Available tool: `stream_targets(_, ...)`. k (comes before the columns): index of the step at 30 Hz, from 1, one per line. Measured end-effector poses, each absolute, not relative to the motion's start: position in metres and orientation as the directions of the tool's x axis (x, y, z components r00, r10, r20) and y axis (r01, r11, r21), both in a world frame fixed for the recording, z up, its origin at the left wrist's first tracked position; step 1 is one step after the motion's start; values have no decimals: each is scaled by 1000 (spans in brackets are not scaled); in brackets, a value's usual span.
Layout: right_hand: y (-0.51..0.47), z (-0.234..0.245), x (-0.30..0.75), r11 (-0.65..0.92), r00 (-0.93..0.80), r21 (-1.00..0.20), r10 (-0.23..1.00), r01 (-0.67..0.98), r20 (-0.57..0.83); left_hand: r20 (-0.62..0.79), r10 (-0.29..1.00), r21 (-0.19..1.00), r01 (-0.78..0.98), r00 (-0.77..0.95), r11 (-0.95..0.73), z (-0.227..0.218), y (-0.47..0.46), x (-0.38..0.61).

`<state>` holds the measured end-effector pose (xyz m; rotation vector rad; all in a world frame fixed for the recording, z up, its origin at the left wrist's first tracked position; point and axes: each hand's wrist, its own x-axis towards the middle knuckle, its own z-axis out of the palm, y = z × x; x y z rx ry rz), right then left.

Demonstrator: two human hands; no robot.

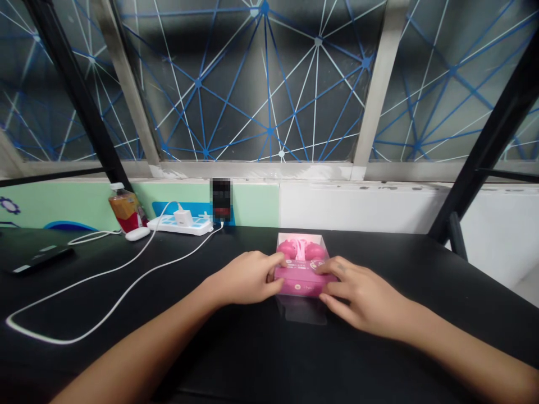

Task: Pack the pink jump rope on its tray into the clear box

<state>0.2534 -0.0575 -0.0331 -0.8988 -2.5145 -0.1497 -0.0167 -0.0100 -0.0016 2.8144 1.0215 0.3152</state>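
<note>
A pink box with a see-through upper part lies on the black table in front of me. Inside show two rounded pink pieces with a pale, cord-like bundle between them; they look like headphones, though I cannot be sure. My left hand grips the box's left side, its thumb at the near corner and a finger on the top. On the right side my right hand holds it too, fingers bent over the top and edge. A faint glossy patch on the table, perhaps a reflection, shows below the box's near side.
A white power strip with a plugged charger stands at the back left. Its white cable loops over the table. Nearby are a bottle, a white mouse-like object, a dark flat device and a blurred upright object.
</note>
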Motion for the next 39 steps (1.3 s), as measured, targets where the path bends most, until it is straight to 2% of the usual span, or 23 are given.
stream_targets(5, -58, -32, 255, 768, -675, -73, 601, 637, 428, 145, 635, 188, 609, 759, -770, -1, -11, -17)
stream_targets(24, -53, -36, 267, 732, -685, 27, 623, 681, 377, 124, 665, 216, 634, 737, -743, -2, -3, -12)
stream_targets(31, -49, -50, 265, 716, -685, 88, 615, 693, 390, 117, 653, 223, 620, 749, -752, -12, 2, -12)
stream_targets(39, -53, -57, 260, 719, -680, 99, 592, 688, 433, 125, 669, 228, 635, 732, -738, -14, 4, -12)
